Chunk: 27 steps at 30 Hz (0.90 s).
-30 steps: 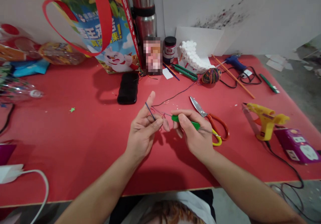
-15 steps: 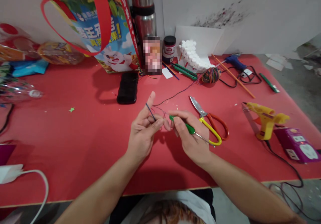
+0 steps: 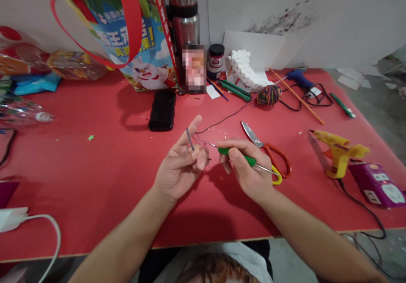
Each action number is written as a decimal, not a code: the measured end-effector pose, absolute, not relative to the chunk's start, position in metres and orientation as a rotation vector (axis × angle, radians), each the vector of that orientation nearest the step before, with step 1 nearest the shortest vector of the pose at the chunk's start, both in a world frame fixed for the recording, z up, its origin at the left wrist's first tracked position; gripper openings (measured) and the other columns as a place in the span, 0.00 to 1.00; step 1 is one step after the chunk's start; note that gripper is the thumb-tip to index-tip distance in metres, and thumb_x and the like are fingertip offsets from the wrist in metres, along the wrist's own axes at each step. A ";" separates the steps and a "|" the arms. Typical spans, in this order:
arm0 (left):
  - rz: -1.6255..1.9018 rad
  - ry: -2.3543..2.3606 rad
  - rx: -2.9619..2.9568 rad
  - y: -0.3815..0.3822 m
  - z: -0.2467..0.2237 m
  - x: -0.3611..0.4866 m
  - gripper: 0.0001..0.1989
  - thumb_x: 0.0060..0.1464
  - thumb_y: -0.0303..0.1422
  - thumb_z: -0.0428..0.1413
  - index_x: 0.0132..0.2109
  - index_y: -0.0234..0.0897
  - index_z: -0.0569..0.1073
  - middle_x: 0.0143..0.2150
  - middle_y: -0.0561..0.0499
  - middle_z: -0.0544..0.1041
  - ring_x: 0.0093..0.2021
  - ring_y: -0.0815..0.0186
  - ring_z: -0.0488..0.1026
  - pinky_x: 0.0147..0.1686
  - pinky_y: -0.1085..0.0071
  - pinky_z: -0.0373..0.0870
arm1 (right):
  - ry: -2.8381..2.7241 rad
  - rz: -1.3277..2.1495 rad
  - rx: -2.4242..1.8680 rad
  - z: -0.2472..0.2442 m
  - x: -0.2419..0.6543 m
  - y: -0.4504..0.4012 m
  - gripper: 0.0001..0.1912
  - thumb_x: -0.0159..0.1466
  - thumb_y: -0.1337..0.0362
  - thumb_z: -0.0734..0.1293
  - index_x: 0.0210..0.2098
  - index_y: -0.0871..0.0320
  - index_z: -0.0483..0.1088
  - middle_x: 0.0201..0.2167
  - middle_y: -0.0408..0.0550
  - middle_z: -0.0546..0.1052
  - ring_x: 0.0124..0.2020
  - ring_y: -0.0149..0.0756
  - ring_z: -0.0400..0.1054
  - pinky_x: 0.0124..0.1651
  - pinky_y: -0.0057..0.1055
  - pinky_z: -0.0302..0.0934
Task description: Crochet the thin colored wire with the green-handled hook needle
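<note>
My right hand [image 3: 250, 168] grips a crochet hook by its green handle [image 3: 236, 156]; its thin metal tip points left at my left hand. Yarn [image 3: 189, 138] is wrapped over the raised index finger of my left hand [image 3: 180, 164], with thumb and other fingers pinching the strand. The hook's tip touches the yarn close to those fingertips. A dark strand runs back across the table to a multicoloured yarn ball [image 3: 269, 95]. Just beyond my right hand lie scissors [image 3: 253, 136] with red and yellow handles, partly covered by the hand.
A yellow glue gun [image 3: 341, 152] and a purple box [image 3: 377, 183] sit at the right. Toward the back are a black phone-like object [image 3: 162, 110], a steel flask [image 3: 184, 16], a gift bag [image 3: 149, 73], a green cutter [image 3: 234, 89] and a dark jar [image 3: 216, 61]. A white cable [image 3: 57, 236] hangs at left.
My right hand has drawn slightly to the right, so the hook's metal tip shows between the hands. My left hand has tilted and shifted a little left, still holding the yarn.
</note>
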<state>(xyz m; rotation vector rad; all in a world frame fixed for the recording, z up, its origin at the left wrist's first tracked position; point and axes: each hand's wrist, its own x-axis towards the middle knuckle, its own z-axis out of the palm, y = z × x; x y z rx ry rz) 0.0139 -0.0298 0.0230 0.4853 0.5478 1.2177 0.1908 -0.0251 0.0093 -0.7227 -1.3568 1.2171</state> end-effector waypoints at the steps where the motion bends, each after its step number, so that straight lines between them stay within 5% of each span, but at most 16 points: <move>1: 1.214 0.533 0.471 -0.029 0.024 0.013 0.45 0.54 0.21 0.63 0.75 0.41 0.58 0.21 0.54 0.73 0.27 0.69 0.66 0.31 0.77 0.65 | -1.354 1.220 -0.723 0.010 0.192 -0.025 0.12 0.74 0.65 0.65 0.52 0.52 0.79 0.27 0.42 0.72 0.26 0.28 0.65 0.30 0.27 0.63; 16: 1.057 0.438 0.386 -0.025 0.030 0.004 0.40 0.48 0.19 0.64 0.68 0.35 0.69 0.17 0.56 0.72 0.23 0.71 0.61 0.25 0.77 0.58 | -1.341 1.249 -0.715 0.018 0.207 -0.021 0.10 0.72 0.64 0.67 0.48 0.52 0.81 0.28 0.44 0.75 0.27 0.30 0.68 0.26 0.28 0.59; 27: 1.205 0.663 0.876 -0.034 0.028 0.010 0.43 0.60 0.24 0.61 0.77 0.45 0.54 0.25 0.54 0.78 0.26 0.67 0.73 0.35 0.70 0.69 | -1.497 1.170 -0.808 0.021 0.205 -0.025 0.11 0.73 0.64 0.66 0.50 0.54 0.79 0.30 0.45 0.78 0.25 0.29 0.68 0.27 0.29 0.64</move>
